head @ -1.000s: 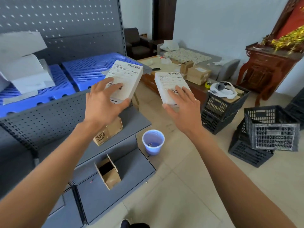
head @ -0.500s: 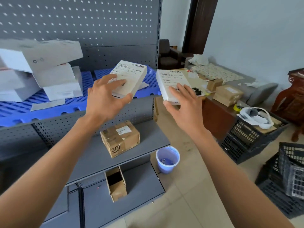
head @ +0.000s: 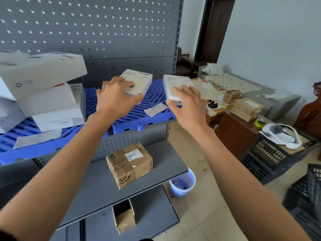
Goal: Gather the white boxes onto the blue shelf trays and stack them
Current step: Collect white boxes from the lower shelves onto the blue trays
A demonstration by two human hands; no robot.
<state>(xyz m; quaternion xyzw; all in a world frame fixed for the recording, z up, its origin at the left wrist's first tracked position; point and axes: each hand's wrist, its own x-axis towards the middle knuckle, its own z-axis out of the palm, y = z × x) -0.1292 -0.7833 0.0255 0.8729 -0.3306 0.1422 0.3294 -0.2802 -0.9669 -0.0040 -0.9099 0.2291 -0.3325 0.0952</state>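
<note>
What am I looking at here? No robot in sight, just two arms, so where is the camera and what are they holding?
There is no machine. A person wears a camera on the head, looking forward and down at their own arms. The left hand grips one white box and the right hand grips another box, both over the blue tray on a grey shelf rack. Further left on the trays sits a leaning pile of white boxes. A paper slip lies on the tray. A brown carton stands on the shelf below.
</note>
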